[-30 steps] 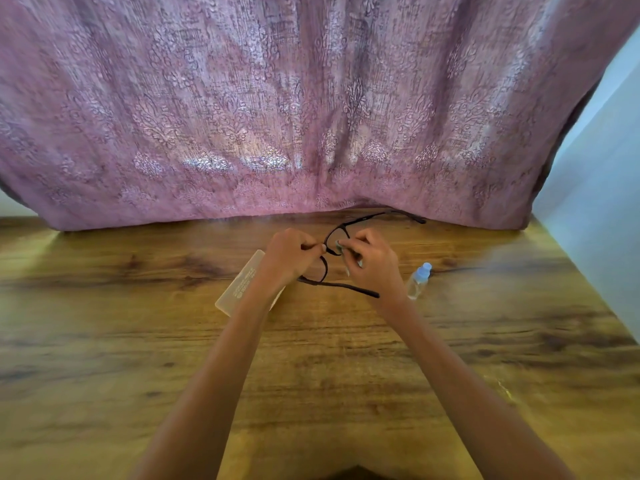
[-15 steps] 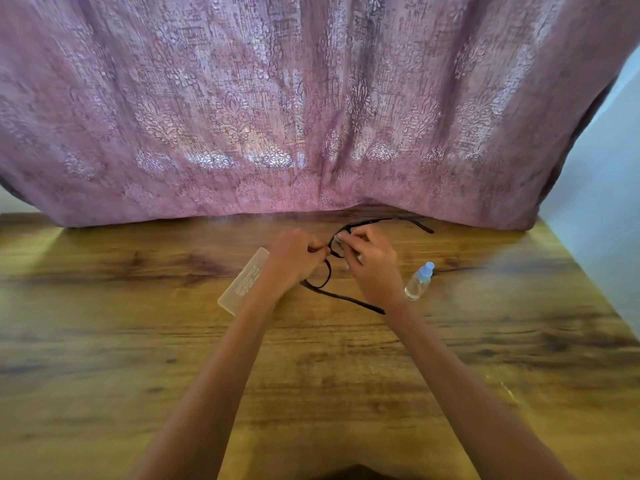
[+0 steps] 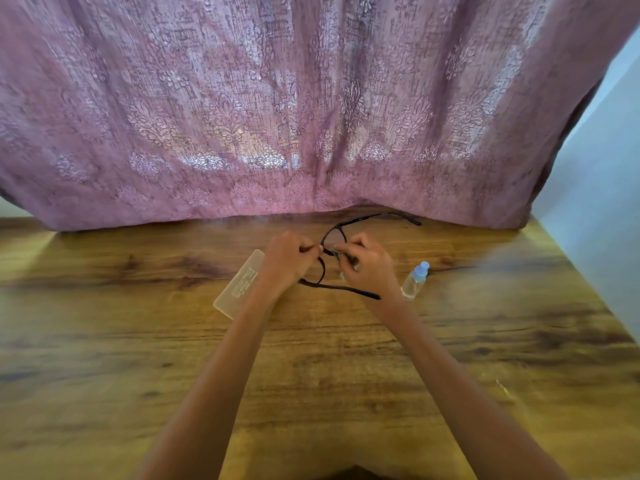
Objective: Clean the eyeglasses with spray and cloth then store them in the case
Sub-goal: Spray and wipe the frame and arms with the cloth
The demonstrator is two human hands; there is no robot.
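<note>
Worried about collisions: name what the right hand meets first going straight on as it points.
The right hand points left and away: first the glasses at its fingertips, then likely the left hand.

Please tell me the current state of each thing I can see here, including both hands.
eyeglasses, held by both hands, temples unfolded
left hand, grips the frame
right hand, pinches the cloth against a lens
cloth, bunched in the right hand's fingers
spray bottle, on the table, cap on, untouched
case, flat on the table, looks closed
</note>
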